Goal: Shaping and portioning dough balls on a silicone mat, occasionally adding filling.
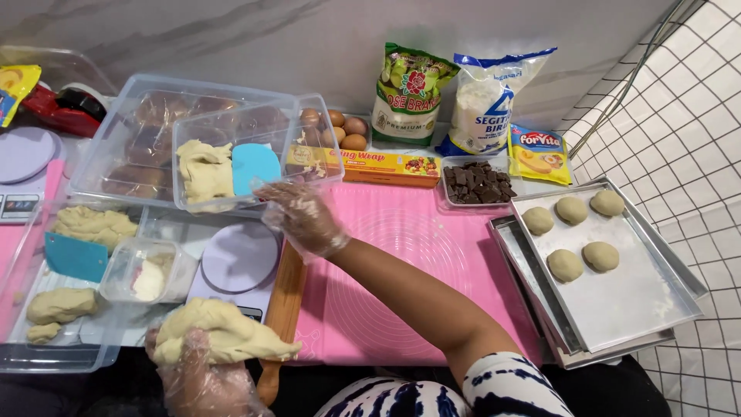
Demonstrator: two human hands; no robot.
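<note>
Gloved hands at a crowded baking table, one holding dough, one reaching toward a tub.

The left hand, in a clear plastic glove and partly cut off by the lower edge, closes around a pale lump of dough over the table's near edge, beside a round kitchen scale. A pink mat covers the table before a marbled wall. The right hand, fingers spread and empty, hovers at the clear tub of dough. Four dough balls sit on a metal tray.
</note>
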